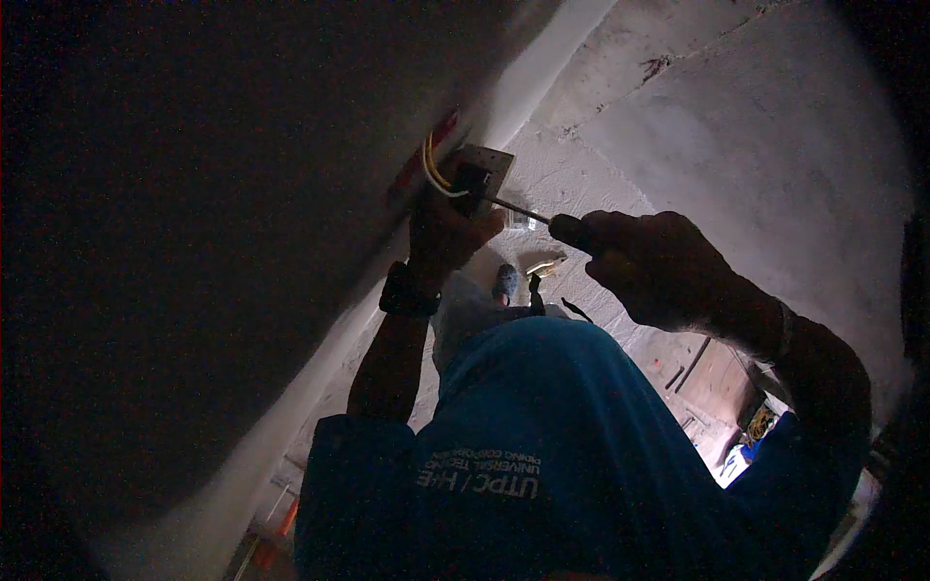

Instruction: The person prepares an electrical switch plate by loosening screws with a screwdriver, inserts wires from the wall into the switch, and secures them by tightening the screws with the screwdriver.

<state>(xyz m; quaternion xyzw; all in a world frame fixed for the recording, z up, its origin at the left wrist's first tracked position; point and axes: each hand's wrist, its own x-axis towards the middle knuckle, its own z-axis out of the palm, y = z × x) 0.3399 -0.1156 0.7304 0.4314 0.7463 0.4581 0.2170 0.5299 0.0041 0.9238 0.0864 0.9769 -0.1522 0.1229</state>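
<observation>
My left hand (446,235), a dark band on its wrist, is closed around the back of a pale electrical faceplate (501,167) held close to the wall. It is dim, and whether this is a switch or a socket I cannot tell. Yellow and white wires (432,167) curve from a red wall box (446,126) into the dark back of the faceplate. My right hand (661,259) grips the handle of a screwdriver (523,210). Its shaft points left, and the tip meets the faceplate's dark back near the wire ends; the exact contact is hidden in shadow.
A dark wall (213,242) rises along the left. Below lies a rough grey concrete floor (746,165). A small pale object (545,265) rests near my shoe (506,283). At lower right are a board (719,380) and a bundle of yellowish material (760,424).
</observation>
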